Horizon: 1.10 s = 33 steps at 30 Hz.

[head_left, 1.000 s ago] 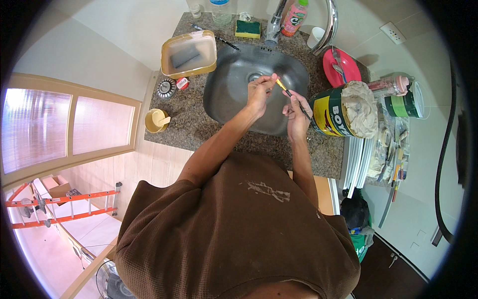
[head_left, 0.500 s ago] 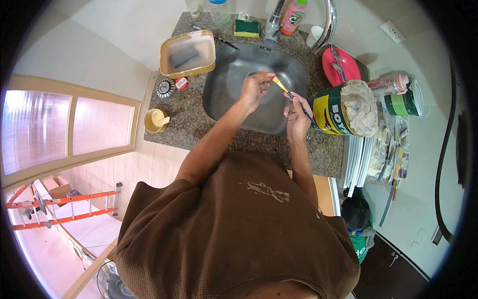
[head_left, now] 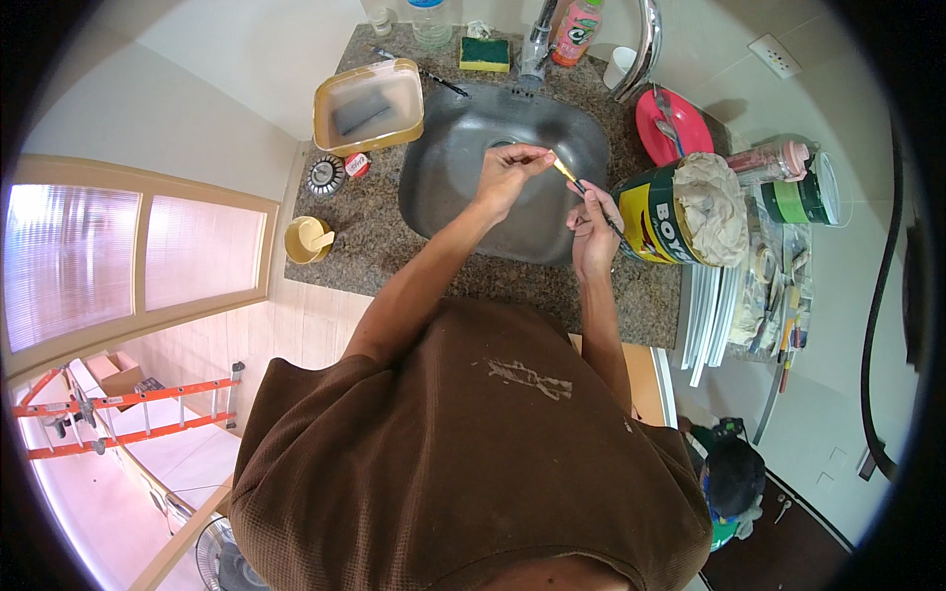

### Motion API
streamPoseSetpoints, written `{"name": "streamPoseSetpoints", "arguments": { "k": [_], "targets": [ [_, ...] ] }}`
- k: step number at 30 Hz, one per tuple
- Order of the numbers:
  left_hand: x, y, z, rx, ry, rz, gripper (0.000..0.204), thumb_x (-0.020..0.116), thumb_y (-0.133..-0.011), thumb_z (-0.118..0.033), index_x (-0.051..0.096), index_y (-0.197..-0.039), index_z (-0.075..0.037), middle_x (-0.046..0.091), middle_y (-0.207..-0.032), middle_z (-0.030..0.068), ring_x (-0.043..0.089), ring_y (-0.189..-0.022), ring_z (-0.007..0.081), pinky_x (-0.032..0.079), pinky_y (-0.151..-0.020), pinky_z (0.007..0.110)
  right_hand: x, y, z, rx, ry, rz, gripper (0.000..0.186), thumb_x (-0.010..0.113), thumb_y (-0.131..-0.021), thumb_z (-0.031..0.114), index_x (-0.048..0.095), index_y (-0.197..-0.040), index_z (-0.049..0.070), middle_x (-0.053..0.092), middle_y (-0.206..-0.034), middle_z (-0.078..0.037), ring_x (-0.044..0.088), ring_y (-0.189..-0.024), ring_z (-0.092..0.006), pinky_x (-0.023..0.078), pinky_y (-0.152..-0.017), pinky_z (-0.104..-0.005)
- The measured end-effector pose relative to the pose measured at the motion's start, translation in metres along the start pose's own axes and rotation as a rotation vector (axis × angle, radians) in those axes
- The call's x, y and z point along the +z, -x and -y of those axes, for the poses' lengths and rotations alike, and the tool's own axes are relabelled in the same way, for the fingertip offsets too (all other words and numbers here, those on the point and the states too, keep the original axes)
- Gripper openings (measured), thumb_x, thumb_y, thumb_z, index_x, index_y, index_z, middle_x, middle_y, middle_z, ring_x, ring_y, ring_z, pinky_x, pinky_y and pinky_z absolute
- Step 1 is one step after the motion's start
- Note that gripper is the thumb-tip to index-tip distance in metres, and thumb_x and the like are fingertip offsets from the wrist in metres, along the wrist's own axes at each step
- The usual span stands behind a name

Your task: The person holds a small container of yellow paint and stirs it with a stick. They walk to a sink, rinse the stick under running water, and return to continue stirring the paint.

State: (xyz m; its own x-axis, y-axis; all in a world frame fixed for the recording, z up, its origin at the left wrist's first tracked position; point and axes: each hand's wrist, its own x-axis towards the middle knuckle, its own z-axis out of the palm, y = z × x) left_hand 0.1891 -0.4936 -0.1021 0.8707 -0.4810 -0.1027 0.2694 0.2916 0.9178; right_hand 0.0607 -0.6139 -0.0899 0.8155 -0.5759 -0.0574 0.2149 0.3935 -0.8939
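Observation:
Over the steel sink point(head_left: 434, 187), my right hand point(head_left: 594, 234) grips a slim paintbrush point(head_left: 565, 171) by its dark handle. The brush slants up and to the left, its handle end passing below my right hand. My left hand point(head_left: 506, 179) meets it at the bristle end, thumb and fingertips pinching the tip, which they partly cover. To the right of my right hand stands a dark green and yellow paint bucket point(head_left: 645, 219) with a crumpled whitish cloth point(head_left: 709, 209) on top.
Left of the sink are a rectangular tub point(head_left: 404, 136) holding cloudy liquid and a grey block, a drain strainer point(head_left: 326, 174) and a small yellowish cup point(head_left: 304, 246). Behind are a sponge point(head_left: 485, 55), faucet point(head_left: 533, 57) and bottle point(head_left: 576, 34). A pink plate point(head_left: 695, 128) and tools point(head_left: 785, 315) lie right.
The fingers of my left hand have closed onto the brush tip. My right hand still holds the handle. At the lower right, a person with a dark head covering or hair has shifted right.

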Motion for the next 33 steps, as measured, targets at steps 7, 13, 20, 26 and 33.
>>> {"name": "streamPoseSetpoints", "arguments": {
  "k": [7, 13, 20, 26, 33],
  "targets": [
    [-0.003, -0.002, 0.005, 0.02, -0.025, 0.012, 0.014, 0.077, -0.093, -0.005, 0.079, -0.107, -0.003, 0.075, -0.098, 0.0021, 0.064, -0.09, 0.0078, 0.05, -0.081, 0.023, -0.001, 0.0, -0.003, -0.038, 0.082, 0.017, 0.025, 0.064, -0.105, 0.018, 0.069, -0.12, -0.001, 0.076, -0.11, -0.015, 0.06, -0.063, -0.0108, 0.044, -0.059, -0.0232],
    [-0.009, -0.028, -0.014, 0.174, -0.351, -0.059, 0.029, 0.075, -0.088, 0.0, 0.076, -0.116, -0.005, 0.077, -0.097, 0.0015, 0.067, -0.088, 0.0111, 0.054, -0.078, 0.028, -0.008, 0.003, -0.001, -0.062, 0.173, -0.031, 0.026, 0.063, -0.105, 0.016, 0.068, -0.121, -0.004, 0.075, -0.113, -0.018, 0.059, -0.063, -0.0101, 0.045, -0.06, -0.0236],
    [-0.001, -0.127, -0.052, 0.459, -0.906, -0.226, 0.048, 0.08, -0.086, -0.033, 0.072, -0.128, -0.01, 0.077, -0.091, 0.0121, 0.074, -0.084, 0.0249, 0.058, -0.08, 0.039, -0.01, 0.005, 0.001, -0.088, 0.274, -0.112, 0.026, 0.062, -0.106, 0.017, 0.068, -0.121, -0.004, 0.076, -0.112, -0.017, 0.058, -0.06, -0.0097, 0.044, -0.058, -0.0237],
    [0.002, -0.172, -0.061, 0.446, -1.216, -0.123, 0.034, 0.071, -0.093, -0.043, 0.077, -0.116, -0.018, 0.076, -0.095, 0.0181, 0.073, -0.091, 0.0411, 0.057, -0.08, 0.051, 0.0, 0.006, 0.013, -0.131, 0.29, -0.167, 0.025, 0.063, -0.105, 0.019, 0.07, -0.118, -0.001, 0.076, -0.109, -0.012, 0.058, -0.059, -0.0082, 0.046, -0.056, -0.0223],
    [0.003, -0.166, -0.059, 0.512, -1.182, -0.114, 0.026, 0.069, -0.095, -0.038, 0.08, -0.104, -0.016, 0.074, -0.093, 0.0197, 0.07, -0.09, 0.044, 0.055, -0.078, 0.052, 0.003, -0.005, 0.017, -0.162, 0.245, -0.23, 0.026, 0.063, -0.105, 0.018, 0.069, -0.119, -0.003, 0.076, -0.11, -0.013, 0.057, -0.058, -0.0077, 0.046, -0.055, -0.0229]
  ]
}}
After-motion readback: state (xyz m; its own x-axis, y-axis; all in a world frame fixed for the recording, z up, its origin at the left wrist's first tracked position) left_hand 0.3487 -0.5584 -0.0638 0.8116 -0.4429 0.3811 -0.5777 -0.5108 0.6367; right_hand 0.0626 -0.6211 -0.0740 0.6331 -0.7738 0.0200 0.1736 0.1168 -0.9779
